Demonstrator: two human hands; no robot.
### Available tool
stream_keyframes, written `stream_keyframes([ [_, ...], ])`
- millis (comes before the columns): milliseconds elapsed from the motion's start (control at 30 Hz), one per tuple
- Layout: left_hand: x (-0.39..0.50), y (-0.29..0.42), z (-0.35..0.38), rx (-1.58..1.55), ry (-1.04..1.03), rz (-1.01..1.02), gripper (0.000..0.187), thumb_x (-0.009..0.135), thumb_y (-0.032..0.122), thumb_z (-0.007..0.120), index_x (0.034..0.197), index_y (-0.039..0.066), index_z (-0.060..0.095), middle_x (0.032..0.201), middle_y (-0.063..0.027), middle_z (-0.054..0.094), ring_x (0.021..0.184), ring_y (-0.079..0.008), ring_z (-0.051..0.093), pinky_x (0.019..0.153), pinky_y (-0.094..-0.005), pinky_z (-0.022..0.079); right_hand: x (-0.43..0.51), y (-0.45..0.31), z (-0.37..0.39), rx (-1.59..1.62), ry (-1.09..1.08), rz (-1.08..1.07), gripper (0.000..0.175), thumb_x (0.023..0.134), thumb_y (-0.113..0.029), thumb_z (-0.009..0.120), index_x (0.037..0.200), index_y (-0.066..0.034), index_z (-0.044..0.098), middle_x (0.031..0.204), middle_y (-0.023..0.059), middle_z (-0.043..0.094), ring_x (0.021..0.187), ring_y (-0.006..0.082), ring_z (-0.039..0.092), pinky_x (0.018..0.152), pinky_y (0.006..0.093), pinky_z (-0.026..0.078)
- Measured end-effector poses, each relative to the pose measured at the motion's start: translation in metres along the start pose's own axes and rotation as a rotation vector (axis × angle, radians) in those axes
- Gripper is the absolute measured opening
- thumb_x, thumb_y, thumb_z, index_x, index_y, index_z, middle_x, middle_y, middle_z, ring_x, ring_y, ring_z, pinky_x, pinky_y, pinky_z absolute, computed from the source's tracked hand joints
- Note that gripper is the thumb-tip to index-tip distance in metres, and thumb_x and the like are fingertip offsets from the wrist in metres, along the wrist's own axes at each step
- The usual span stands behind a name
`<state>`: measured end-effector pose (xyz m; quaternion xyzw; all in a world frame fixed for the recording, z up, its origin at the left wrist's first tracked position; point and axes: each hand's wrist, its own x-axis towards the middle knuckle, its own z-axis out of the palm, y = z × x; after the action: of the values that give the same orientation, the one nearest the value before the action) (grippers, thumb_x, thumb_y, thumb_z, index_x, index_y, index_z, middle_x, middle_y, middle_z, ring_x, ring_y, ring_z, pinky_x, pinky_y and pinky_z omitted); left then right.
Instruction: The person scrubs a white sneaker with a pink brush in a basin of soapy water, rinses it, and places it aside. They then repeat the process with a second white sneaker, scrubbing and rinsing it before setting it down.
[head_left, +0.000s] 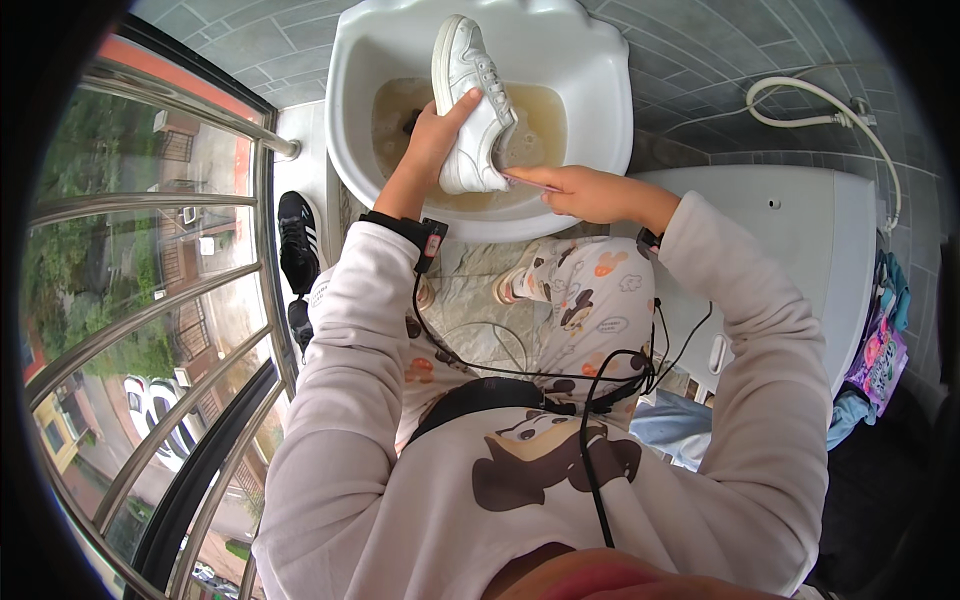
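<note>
A white lace-up sneaker (466, 154) is held toe-up over a white ceramic basin (600, 90). My left hand (442, 131) grips it from the side, thumb across its upper. My right hand (581, 193) holds a thin pinkish handle (529, 181) whose far end reaches the shoe's heel opening; the head of this tool is hidden there. Cloudy brownish water (544, 112) with some foam stands in the basin below. Something dark (411, 121) shows in the water behind my left hand, too covered to name.
Black sneakers with white stripes (298, 232) stand on the ledge at left, beside metal window railings (142, 201). At right is a grey-white appliance-like cabinet (787, 225), with a pale hose (806, 82) on the tiled wall above. Black cables (517, 370) hang across my lap.
</note>
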<state>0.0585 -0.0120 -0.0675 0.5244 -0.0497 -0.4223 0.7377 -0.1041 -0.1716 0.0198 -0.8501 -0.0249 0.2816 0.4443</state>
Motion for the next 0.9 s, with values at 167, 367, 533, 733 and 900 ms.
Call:
stream_keyframes([
  [167,0.0,-0.001,0.004,0.056,0.052,0.104,0.069,0.086,0.04,0.071,0.128,-0.009,0.047,0.112,-0.0165,0.063,0.095,-0.021,0.065,0.082,-0.0314,0.053,0.001,0.001,-0.004,1.259,-0.18,0.266,0.045,0.1,-0.018,0.042,0.145,-0.0197,0.036,0.068,-0.0079,0.033,0.05,0.0037,0.025,0.047,0.0173,0.022],
  [367,0.002,-0.002,0.002,-0.124,0.063,-0.001,0.067,0.09,0.042,0.064,0.133,-0.006,0.043,0.119,-0.0154,0.06,0.101,-0.0212,0.063,0.086,-0.0326,0.052,0.008,0.008,0.008,0.608,0.042,0.344,0.038,0.102,-0.032,0.041,0.139,-0.021,0.046,0.063,-0.0048,0.044,0.046,0.0069,0.038,0.045,0.0218,0.03],
  [533,0.005,-0.008,0.001,-0.2,-0.09,-0.195,0.064,0.093,0.045,0.059,0.133,-0.003,0.045,0.118,-0.0153,0.061,0.101,-0.0238,0.064,0.088,-0.0361,0.054,-0.002,0.01,0.013,-0.732,0.284,0.031,0.039,0.096,-0.027,0.049,0.135,-0.0276,0.051,0.077,0.0063,0.062,0.059,0.0217,0.062,0.048,0.0328,0.046],
  [733,0.009,-0.012,0.003,-0.363,-0.247,-0.307,0.061,0.099,0.052,0.039,0.132,0.001,0.048,0.117,-0.0127,0.063,0.102,-0.0274,0.065,0.087,-0.042,0.057,0.008,-0.02,-0.022,-1.117,0.557,0.092,0.034,0.09,-0.025,0.055,0.123,-0.028,0.062,0.082,0.006,0.067,0.072,0.0228,0.066,0.055,0.0357,0.05],
  [900,0.012,-0.016,-0.006,-0.395,-0.241,-0.295,0.061,0.099,0.053,0.036,0.13,0.003,0.05,0.117,-0.0129,0.064,0.101,-0.0273,0.065,0.086,-0.0423,0.057,-0.016,-0.044,-0.043,-0.622,0.639,0.133,0.025,0.091,-0.029,0.057,0.112,-0.0209,0.068,0.077,0.0069,0.067,0.07,0.0237,0.065,0.062,0.0355,0.05],
])
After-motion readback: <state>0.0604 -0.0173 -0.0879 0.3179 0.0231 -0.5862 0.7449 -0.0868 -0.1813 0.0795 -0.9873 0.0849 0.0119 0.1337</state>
